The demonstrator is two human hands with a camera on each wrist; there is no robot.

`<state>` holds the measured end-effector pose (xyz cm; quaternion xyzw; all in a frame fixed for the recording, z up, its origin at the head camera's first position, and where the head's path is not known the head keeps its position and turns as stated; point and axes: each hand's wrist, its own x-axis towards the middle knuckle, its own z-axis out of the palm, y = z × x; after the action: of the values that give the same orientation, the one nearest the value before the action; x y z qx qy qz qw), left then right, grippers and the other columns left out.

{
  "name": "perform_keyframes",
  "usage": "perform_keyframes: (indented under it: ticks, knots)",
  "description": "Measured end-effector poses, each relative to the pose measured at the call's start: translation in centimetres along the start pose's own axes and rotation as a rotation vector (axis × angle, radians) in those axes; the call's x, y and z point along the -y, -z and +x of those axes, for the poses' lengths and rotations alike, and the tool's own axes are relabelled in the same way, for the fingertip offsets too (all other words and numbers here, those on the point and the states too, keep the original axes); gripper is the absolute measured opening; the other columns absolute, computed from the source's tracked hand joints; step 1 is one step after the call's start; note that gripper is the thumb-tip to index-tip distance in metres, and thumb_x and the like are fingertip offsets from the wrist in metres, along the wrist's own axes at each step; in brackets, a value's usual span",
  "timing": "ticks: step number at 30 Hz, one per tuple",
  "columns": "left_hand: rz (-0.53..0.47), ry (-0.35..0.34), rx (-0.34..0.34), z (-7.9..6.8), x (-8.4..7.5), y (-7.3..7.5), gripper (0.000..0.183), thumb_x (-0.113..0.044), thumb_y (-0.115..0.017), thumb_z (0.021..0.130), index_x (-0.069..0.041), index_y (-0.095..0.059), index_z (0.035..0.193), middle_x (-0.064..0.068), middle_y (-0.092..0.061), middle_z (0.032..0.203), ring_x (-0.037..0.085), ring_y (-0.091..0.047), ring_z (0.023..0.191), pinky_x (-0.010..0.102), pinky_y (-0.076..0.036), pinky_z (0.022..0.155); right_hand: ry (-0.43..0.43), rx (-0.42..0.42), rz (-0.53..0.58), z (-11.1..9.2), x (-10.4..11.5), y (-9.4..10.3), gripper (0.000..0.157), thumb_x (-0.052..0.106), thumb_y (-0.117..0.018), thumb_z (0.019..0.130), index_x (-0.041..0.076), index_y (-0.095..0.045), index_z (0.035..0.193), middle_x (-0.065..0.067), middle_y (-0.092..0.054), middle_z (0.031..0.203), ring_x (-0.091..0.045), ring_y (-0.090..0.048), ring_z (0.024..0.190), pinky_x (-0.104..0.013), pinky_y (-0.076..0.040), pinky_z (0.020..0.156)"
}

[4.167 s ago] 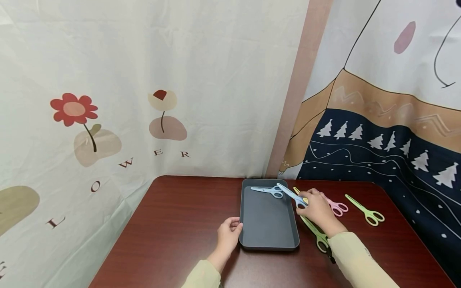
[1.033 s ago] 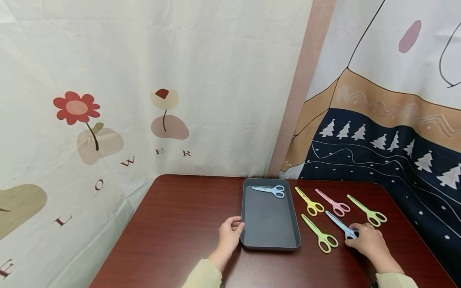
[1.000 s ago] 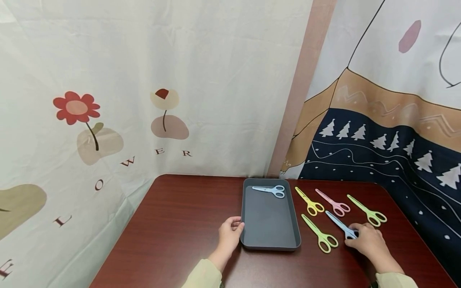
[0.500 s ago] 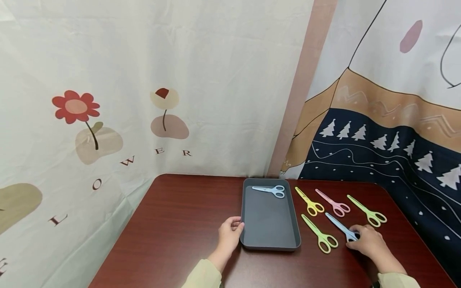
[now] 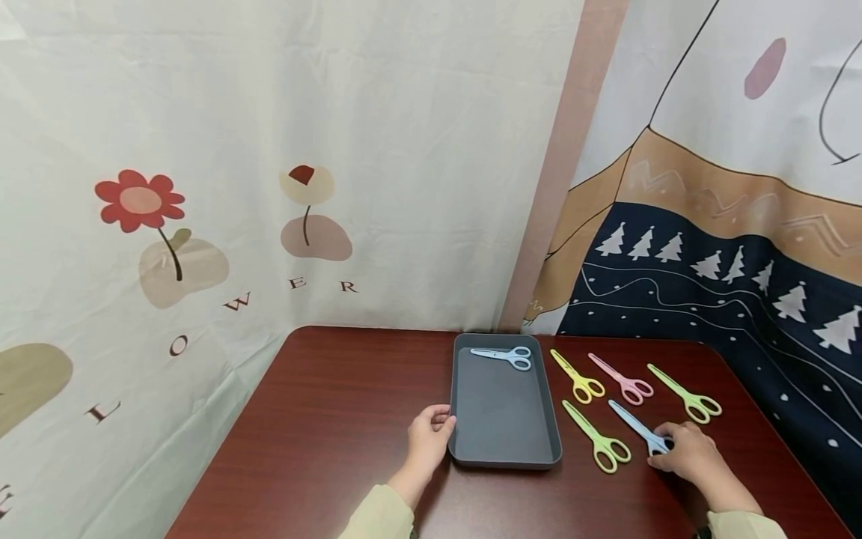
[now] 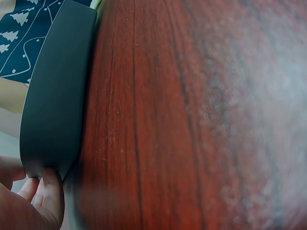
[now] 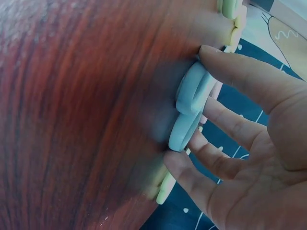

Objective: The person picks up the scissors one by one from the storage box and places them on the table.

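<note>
A grey rectangular tray (image 5: 505, 419) lies on the table with light-blue scissors (image 5: 503, 355) inside, near its far end. My left hand (image 5: 427, 442) holds the tray's left side, fingertips right at the rim; the left wrist view shows fingers against the tray's outer wall (image 6: 57, 96). To the right, my right hand (image 5: 690, 453) grips a second pair of light-blue scissors (image 5: 633, 421) by the handles, blades pointing away and to the left. In the right wrist view, the thumb and fingers sit on opposite sides of the scissor handles (image 7: 189, 96), close over the tabletop.
Right of the tray lie yellow scissors (image 5: 569, 367), pink scissors (image 5: 609, 368), green scissors (image 5: 673, 383) and another green pair (image 5: 586, 421). The brown table (image 5: 323, 449) meets printed curtains (image 5: 417, 187) behind.
Over four seconds, my right hand has carried the blue scissors from above the tray's right rim to the table at right. Lately they shift slightly nearer. The left hand stays.
</note>
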<state>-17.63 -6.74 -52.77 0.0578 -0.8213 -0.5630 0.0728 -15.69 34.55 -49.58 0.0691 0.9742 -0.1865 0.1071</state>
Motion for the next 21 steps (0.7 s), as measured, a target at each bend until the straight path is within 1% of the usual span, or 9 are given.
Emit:
perform_keyframes:
  ticks: [12,21]
  knots:
    - [0.002,0.001,0.003,0.01,-0.04,0.02,0.018,-0.006,-0.069,0.084,-0.001,-0.067,0.102,0.008,-0.067,0.087,0.015,-0.062,0.077,0.022,-0.050,0.065,-0.017,-0.008,0.007,-0.05,-0.11,-0.29,0.057,0.029,-0.081,0.068,-0.007,-0.060,0.107,-0.033,-0.048,0.101,-0.043,-0.047,0.083,-0.050,-0.043,0.071]
    - [0.002,0.002,0.002,-0.04,-0.11,0.06,0.019,-0.007,-0.069,0.085,0.000,-0.067,0.102,0.008,-0.067,0.088,0.015,-0.062,0.077,0.022,-0.050,0.065,-0.008,-0.026,0.011,-0.04,0.14,-0.32,0.056,0.026,-0.080,0.067,-0.008,-0.060,0.106,-0.031,-0.049,0.098,-0.041,-0.046,0.081,-0.048,-0.042,0.068]
